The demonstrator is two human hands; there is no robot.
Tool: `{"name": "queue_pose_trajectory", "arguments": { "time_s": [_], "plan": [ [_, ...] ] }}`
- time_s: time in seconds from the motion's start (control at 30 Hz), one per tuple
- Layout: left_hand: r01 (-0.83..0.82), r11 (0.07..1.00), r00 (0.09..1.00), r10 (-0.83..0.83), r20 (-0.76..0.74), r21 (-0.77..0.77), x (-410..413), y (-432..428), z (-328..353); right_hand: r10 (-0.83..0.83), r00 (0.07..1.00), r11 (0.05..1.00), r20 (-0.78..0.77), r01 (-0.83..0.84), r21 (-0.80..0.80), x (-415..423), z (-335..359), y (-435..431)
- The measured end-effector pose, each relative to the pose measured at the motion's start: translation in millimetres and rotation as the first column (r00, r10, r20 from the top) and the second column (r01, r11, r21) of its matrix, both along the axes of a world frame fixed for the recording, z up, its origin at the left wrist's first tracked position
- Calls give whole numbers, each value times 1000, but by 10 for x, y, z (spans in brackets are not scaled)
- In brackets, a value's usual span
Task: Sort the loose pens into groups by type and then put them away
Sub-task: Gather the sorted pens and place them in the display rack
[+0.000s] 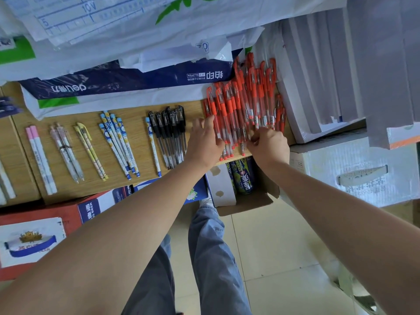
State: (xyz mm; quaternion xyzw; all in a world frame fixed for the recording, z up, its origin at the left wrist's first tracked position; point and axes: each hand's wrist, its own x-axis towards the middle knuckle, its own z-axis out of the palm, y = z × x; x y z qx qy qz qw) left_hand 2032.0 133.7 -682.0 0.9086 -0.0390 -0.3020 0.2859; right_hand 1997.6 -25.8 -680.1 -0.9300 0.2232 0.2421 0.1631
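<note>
Lying heaped at one o'clock on the tabletop [138, 173], the red pens [245, 103], too many to be counted, are pressed by the left hand [204, 143], its grip wide, and pinched at their near ends in the curled grip of the right hand [269, 145]. Ranged toward nine o'clock are about seven black pens [171, 135], five blue patterned pens [120, 144], two yellow pens [91, 151], two grey pens [64, 151] and two pink pens [37, 155].
</note>
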Motion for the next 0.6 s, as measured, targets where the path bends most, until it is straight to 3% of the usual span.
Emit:
{"name": "queue_pose_trajectory", "arguments": {
  "time_s": [0.13,0.37,0.6],
  "plan": [
    [7,1000,1000,-7,-27,-7,-2,5,3,13,999,1000,33,-14,20,38,11,7],
    [-80,996,996,79,-30,-37,-2,74,-30,-19,935,992,354,-26,120,159,55,88],
    [-201,980,978,201,54,-12,58,22,-156,-28,989,998,149,36,-54,437,-59,92]
  ]
}}
